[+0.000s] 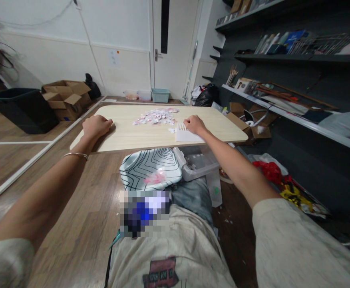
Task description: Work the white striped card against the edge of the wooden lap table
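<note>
My left hand (97,126) is curled closed above the left end of a pale wooden table (124,138); whatever its fingers may hold is hidden. On the table's right half, my right hand (195,124) is closed at the top of a white slotted holder (188,137). Its fingertips are turned away from view, so anything pinched in them cannot be made out. Left of that holder lies a loose heap of small white and pinkish paper pieces (157,116). A few stray pieces (172,130) are beside the holder.
A patterned tray (127,170) with pink bits and a clear plastic bin (197,173) sit at the table's near edge, by my lap. A black bin (22,112) and cardboard boxes (65,100) stand left. Dark shelves (295,60) line the right.
</note>
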Demonstrator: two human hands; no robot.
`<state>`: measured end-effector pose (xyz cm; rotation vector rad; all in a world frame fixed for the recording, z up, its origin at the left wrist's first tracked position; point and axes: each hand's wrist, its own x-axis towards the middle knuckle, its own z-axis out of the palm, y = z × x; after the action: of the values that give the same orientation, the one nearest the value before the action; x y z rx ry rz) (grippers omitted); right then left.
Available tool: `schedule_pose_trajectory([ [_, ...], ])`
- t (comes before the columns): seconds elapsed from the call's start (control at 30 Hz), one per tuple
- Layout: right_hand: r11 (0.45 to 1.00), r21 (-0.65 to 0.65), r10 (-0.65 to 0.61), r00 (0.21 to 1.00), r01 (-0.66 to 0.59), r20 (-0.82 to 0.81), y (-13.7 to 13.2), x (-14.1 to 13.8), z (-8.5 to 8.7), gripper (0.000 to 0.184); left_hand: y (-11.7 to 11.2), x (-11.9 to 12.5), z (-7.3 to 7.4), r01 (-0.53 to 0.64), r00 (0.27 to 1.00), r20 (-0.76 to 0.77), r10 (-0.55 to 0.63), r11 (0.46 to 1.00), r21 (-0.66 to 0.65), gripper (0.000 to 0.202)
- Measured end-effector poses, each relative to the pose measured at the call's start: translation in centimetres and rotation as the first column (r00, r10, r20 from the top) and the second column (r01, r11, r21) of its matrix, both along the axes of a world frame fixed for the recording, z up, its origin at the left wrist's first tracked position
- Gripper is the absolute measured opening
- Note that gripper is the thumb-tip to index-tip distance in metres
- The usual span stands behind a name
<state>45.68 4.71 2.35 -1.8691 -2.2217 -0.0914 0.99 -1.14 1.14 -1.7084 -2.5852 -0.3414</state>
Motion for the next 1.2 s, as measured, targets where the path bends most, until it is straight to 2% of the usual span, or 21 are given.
schedule_pose_trajectory([
  [0.33, 1.0, 0.01, -0.019, 1.0, 0.019, -0.006, 0.1, 0.0, -0.2, 0.05, -0.2, 0.2, 0.2, 0.007, 1.0, -0.001, -0.007, 1.0, -0.006, 0.064],
  [0.63, 0.987, 0.045, -0.15, 0.988, 0.151, -0.042, 0.9, 0.2, -0.4, 0.059, 0.3, -0.3, -0.5, 0.016, 1.0, -0.014, -0.016, 1.0, 0.021, 0.068],
  [1.2, 0.988, 0.022, -0.153, 0.986, 0.155, -0.068, 1.0, 0.3, -0.4, 0.054, -0.2, 0.1, 0.1, 0.016, 1.0, 0.01, -0.016, 1.0, -0.001, 0.065],
])
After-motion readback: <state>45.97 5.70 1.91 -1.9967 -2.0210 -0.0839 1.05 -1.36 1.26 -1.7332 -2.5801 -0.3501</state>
